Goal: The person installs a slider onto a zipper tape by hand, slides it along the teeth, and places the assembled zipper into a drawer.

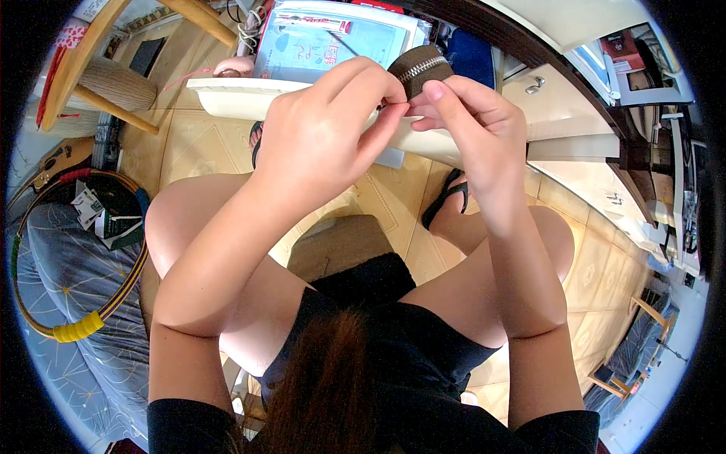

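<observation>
A dark brown zipper (422, 70) with silver metal teeth curls up above the fingers of my right hand (484, 121). My right thumb and fingers pinch its lower part. My left hand (333, 121) is closed in a pinch at the zipper's near left edge, its fingertips close against those of the right. What exactly lies between the left fingertips is mostly hidden by the fingers. Both hands are held up in front of an open cream drawer (234, 100), above the knees.
In the drawer lie a blue plastic folder (283, 54) and a pack of pens (314, 24). At the left are a wooden stool (64, 68) and a hoop with yellow wrapping (78, 327). Cabinet doors (563, 106) stand at the right. Sandalled feet rest on the tiled floor (363, 200).
</observation>
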{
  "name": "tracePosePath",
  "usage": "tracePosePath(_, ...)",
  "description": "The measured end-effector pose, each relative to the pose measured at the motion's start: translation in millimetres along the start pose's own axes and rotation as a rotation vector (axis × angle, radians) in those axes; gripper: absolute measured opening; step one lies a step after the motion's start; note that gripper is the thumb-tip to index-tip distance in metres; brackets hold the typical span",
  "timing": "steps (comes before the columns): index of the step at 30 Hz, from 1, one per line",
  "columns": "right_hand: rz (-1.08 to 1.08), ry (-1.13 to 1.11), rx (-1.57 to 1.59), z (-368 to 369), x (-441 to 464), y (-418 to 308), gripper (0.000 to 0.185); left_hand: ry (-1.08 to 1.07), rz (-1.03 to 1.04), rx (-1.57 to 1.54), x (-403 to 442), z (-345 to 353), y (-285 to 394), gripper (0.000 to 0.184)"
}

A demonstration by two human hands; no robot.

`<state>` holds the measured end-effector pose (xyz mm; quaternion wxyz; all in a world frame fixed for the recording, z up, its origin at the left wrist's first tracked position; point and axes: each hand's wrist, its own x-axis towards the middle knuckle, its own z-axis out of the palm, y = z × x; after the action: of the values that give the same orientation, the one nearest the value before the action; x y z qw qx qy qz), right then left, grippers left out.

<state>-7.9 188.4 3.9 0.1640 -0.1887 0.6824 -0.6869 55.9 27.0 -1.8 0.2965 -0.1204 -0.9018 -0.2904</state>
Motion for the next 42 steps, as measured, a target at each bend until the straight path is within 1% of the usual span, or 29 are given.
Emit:
tracePosePath(4,-0.001,-0.013,0.010,0.3,0.7,-0.9,0.018,-0.024,-0.044,-0.030,1.1,-2.2,3.3,0.010)
tracePosePath(9,-0.022,-0.003,0.010,-0.6,2.6,-0.1,0.020,-0.039,-0.050,-0.071,1.9,-3.6,1.7,0.010)
tracePosePath(13,0.030,0.059,0.070,-3.1,6.1,-3.5,0.021,-0.065,-0.049,-0.108,1.2,-5.9,-0.8,0.010)
tracePosePath(17,0.045,0.108,0.161,-7.2,9.5,-5.4,0.021,-0.238,-0.105,-0.063,1.1,-14.0,1.0,0.004)
tracePosePath(19,0.057,0.123,0.194,-9.9,11.0,-6.1,0.020,-0.350,-0.121,0.002,0.2,-15.9,1.3,0.007)
tracePosePath(22,0.075,0.150,0.233,-11.4,13.8,-5.3,0.020,-0.414,-0.187,0.037,-2.1,-15.2,0.8,0.010)
tracePosePath(25,0.067,0.159,0.270,-13.6,15.9,-1.4,0.021,-0.306,-0.152,0.027,-1.4,-13.3,-1.0,0.007)
tracePosePath(28,0.083,0.146,0.306,-15.5,17.0,0.9,0.021,-0.053,-0.218,-0.093,4.8,-10.1,3.4,0.007)
tracePosePath(31,0.102,0.120,0.335,-15.9,17.4,2.0,0.018,-0.075,-0.114,-0.125,3.8,-12.4,-3.9,0.011)
tracePosePath(33,0.117,0.081,0.354,-15.0,15.9,-0.6,0.013,-0.074,-0.105,-0.120,3.4,-11.5,-0.9,0.013)
tracePosePath(37,0.133,0.047,0.355,-13.0,14.0,-0.6,0.013,-0.106,-0.120,-0.091,1.9,-8.9,5.8,0.017)
tracePosePath(42,0.117,-0.010,0.345,-11.1,12.6,0.6,0.013,-0.077,-0.072,-0.082,1.3,-6.4,4.6,0.019)
